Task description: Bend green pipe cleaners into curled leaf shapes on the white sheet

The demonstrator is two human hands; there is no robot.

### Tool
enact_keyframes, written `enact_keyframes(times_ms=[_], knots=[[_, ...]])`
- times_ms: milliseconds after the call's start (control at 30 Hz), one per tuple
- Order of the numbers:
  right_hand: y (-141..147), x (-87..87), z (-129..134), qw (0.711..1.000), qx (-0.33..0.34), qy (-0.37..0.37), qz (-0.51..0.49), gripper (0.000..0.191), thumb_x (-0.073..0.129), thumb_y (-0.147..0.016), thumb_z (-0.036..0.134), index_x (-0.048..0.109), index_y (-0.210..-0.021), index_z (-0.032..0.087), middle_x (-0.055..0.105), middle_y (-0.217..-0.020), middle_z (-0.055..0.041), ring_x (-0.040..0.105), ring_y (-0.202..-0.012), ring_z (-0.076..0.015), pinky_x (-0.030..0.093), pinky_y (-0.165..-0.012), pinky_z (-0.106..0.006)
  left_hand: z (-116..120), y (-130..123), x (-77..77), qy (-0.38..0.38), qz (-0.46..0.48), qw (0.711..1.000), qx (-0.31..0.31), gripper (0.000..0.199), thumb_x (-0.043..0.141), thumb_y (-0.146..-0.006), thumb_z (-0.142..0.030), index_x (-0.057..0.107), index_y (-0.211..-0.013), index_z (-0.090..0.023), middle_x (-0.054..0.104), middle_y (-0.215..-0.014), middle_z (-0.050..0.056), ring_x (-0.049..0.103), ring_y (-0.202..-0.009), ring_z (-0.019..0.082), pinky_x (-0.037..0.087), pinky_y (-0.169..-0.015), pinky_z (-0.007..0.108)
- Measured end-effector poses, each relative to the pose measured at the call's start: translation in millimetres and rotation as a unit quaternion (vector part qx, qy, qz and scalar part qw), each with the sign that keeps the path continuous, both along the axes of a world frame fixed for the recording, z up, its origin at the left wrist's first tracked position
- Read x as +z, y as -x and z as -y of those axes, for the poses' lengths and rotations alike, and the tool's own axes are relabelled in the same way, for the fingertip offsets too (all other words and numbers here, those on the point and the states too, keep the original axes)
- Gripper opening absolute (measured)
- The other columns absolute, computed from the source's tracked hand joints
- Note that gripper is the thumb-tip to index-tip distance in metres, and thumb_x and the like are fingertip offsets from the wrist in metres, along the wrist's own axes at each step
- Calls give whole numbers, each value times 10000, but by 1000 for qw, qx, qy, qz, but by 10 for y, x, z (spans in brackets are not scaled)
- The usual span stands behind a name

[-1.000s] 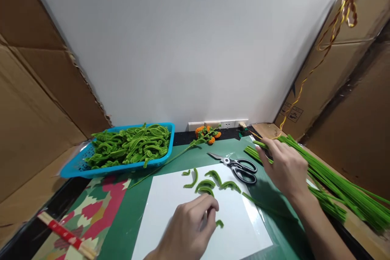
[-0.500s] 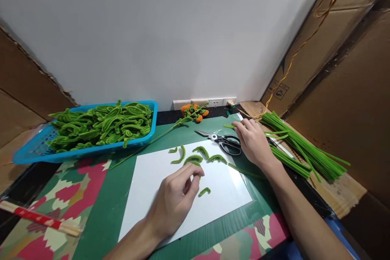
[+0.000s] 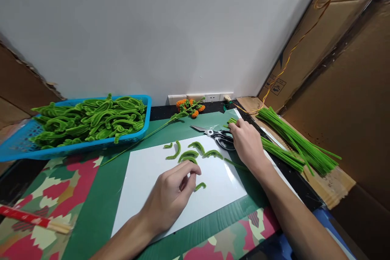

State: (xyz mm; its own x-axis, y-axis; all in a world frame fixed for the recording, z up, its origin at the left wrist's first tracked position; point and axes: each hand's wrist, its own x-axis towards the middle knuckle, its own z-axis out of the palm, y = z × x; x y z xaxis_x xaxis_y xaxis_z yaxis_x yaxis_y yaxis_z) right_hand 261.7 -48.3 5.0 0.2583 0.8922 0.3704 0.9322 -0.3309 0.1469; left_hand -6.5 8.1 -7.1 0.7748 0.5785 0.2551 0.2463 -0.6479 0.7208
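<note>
Curled over the white sheet (image 3: 143, 195), my left hand (image 3: 173, 195) has thumb and forefinger pinched together; whatever is between them is hidden. Several short, bent pieces of green pipe cleaner (image 3: 213, 154) lie just beyond it, and a small hooked piece (image 3: 200, 186) is beside its fingertips. My right hand (image 3: 248, 140) is closed over the far end of a bundle of green pipe cleaners (image 3: 283, 154), whose tips poke out left of the fingers. Black-handled scissors (image 3: 210, 133) rest beside that hand, blades pointing left. A single pipe cleaner (image 3: 234, 164) lies below the handles.
A blue basket (image 3: 148, 118) piled with green fuzzy curled pieces (image 3: 100, 118) stands at the left. An orange-flowered stem (image 3: 173, 118) lies behind the sheet. A larger bundle of pipe cleaners (image 3: 301, 144) is at the right, chopsticks in a red wrapper (image 3: 30, 216) at the left front.
My right hand has shifted slightly and now covers the bundle's end, with several tips showing instead of one. My left hand keeps its pinch. The whole view has shifted a little.
</note>
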Motion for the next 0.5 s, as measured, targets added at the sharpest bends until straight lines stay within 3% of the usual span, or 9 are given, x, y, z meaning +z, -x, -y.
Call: enact_keyframes(times_ms=[167, 333, 500], knots=[[-177, -25, 30, 999, -34, -2, -16, 227, 537, -1055, 109, 742, -1087, 200, 675, -978, -109, 597, -875, -265, 336, -708, -358, -6, -9, -14, -2, 0, 1000, -8, 224, 484, -1075, -225, 695, -998, -216, 677, -838, -14, 513, -625, 124, 409, -608, 256], [-359, -4, 65, 993, -82, 2, -82, 221, 621, -1059, 236, 801, -1184, 264, 711, -1035, -88, 661, -810, -224, 317, -638, -326, -5, -5, -22, -10, -8, 1000, -9, 221, 485, -1073, -222, 696, -1006, -220, 676, -839, -19, 511, -620, 123, 411, -610, 254], [-349, 33, 76, 988, -118, 23, -98, 207, 654, -1051, 293, 848, -1121, 282, 754, -1011, -90, 704, -794, -221, 296, -628, -319, -1, 0, -23, -5, -8, 1000, -12, 215, 487, -1075, -223, 694, -1017, -221, 667, -832, -22, 505, -624, 123, 407, -612, 255]])
